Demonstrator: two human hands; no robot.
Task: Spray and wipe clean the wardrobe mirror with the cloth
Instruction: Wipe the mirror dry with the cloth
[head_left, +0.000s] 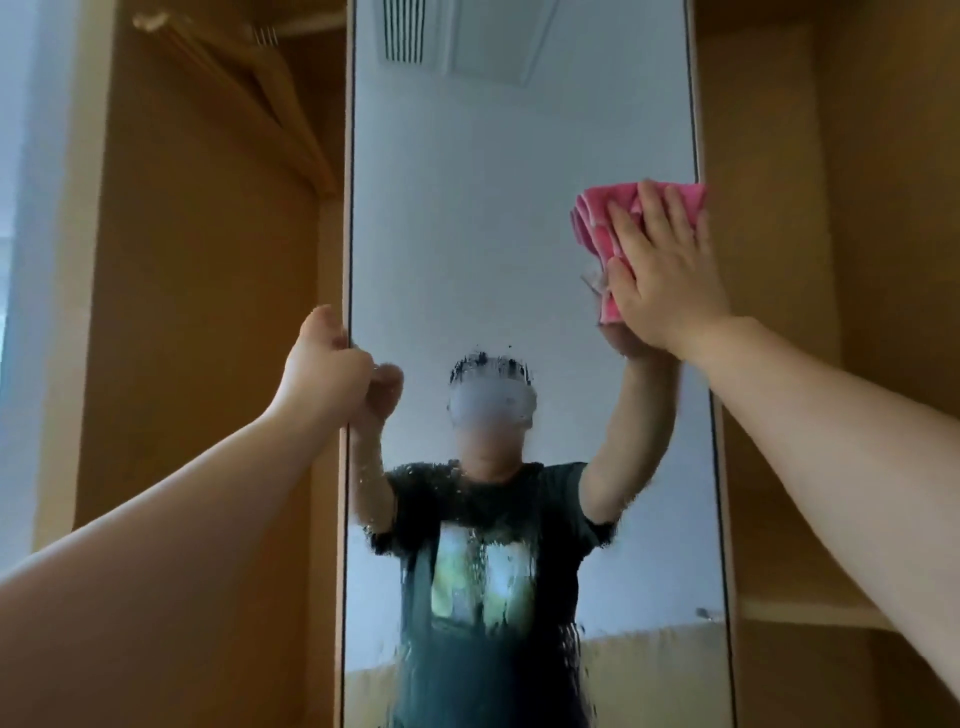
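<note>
A tall narrow wardrobe mirror (493, 208) stands in front of me, framed in light wood. Its lower half is wet with spray droplets and streaks. My right hand (665, 270) lies flat against the glass near the right edge, pressing a folded pink cloth (597, 218) onto it at upper height. My left hand (324, 364) is closed around the mirror's left edge at mid height, holding the panel. No spray bottle is in view.
Open wooden wardrobe compartments flank the mirror. Wooden hangers (249, 78) hang on a rail at the upper left. A shelf (810, 610) sits at the lower right. A window with a pale curtain (21, 260) is at the far left.
</note>
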